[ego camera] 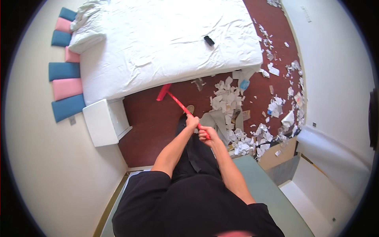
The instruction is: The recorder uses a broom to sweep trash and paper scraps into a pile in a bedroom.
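Observation:
Both hands grip the handle of a red broom (179,103). My left hand (192,121) closes around the shaft farther from my body, nearer the broom head, while my right hand (208,135) holds its end; the arms may be crossed in order, but I cannot tell. The broom head rests on the dark red floor (142,118) beside the lower edge of the bed. Right of the broom lies a heap of torn white paper (226,99), with a blue wrapper (244,84) at its edge.
A bed with a white sheet (177,53) spans the top, bearing a black phone-like object (209,41). A white nightstand (100,123) stands left. More paper scraps (276,106) lie along the right wall. A green surface (260,183) is behind me at the right.

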The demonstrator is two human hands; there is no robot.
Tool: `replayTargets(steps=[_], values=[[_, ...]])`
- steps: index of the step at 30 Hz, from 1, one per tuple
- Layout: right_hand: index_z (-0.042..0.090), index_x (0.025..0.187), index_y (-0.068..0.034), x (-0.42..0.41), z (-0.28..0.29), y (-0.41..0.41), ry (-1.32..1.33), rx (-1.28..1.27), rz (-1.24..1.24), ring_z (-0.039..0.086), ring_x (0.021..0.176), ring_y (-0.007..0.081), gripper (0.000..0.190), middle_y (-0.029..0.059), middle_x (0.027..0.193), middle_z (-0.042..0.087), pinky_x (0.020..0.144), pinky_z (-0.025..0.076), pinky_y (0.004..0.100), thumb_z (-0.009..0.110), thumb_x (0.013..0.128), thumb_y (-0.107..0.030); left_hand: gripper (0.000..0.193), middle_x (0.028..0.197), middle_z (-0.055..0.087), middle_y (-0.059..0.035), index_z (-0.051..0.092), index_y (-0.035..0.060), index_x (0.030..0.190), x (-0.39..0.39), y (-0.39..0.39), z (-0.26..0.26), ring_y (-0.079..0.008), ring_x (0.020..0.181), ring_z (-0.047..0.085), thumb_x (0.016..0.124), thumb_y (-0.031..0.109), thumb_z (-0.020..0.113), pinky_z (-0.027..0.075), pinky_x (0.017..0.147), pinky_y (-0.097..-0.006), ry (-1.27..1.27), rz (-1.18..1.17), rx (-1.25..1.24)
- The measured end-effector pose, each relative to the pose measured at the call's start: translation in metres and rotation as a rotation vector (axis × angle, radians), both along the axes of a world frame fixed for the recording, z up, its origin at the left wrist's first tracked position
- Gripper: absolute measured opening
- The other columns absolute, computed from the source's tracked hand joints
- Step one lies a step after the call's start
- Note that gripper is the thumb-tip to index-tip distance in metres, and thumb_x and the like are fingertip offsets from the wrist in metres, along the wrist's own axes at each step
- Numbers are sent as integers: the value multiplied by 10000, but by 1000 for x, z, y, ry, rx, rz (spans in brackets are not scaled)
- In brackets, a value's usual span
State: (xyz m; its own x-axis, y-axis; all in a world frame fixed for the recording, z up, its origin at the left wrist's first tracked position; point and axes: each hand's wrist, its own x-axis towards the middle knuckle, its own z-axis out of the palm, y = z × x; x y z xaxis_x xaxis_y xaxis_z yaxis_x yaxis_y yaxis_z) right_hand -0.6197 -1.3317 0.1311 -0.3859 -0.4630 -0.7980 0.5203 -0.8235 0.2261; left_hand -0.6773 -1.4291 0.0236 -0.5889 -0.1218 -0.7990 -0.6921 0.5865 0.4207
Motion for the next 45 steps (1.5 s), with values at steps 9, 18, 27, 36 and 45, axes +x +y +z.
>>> replayTargets(steps=[9,18,27,36,45], values=[[415,907,-174,5,93,59,-185,579,86,316,376,48,57,-62,514,345,358,243,207,366,907,-203,598,997,571,-276,326,-24,1206,13,123,45,-394,942,571,720,241,553,458,800,-434,-21,-344,445],[421,892,-151,20,107,61,-70,383,-2,326,377,38,91,-57,513,364,356,271,200,379,917,-228,673,983,566,-305,231,-41,1242,-4,94,83,-392,925,583,744,281,550,464,808,-428,-93,-468,397],[395,747,-138,22,52,67,-79,111,-104,322,372,20,162,-74,503,366,350,275,185,399,897,-199,778,1081,546,-284,165,-109,1291,3,79,22,-374,965,576,750,322,521,458,840,-398,-110,-552,46],[427,863,-124,153,75,118,-33,559,139,323,404,21,76,-57,555,363,361,284,182,492,882,-157,367,710,653,-118,638,12,752,43,122,28,-191,604,641,802,322,448,515,629,-319,55,-1176,325],[408,863,-132,205,73,204,92,544,118,321,411,7,99,-62,578,361,350,268,169,503,882,-153,247,735,648,-86,618,11,898,6,85,44,-163,639,635,813,208,497,506,632,-290,-61,-881,205]])
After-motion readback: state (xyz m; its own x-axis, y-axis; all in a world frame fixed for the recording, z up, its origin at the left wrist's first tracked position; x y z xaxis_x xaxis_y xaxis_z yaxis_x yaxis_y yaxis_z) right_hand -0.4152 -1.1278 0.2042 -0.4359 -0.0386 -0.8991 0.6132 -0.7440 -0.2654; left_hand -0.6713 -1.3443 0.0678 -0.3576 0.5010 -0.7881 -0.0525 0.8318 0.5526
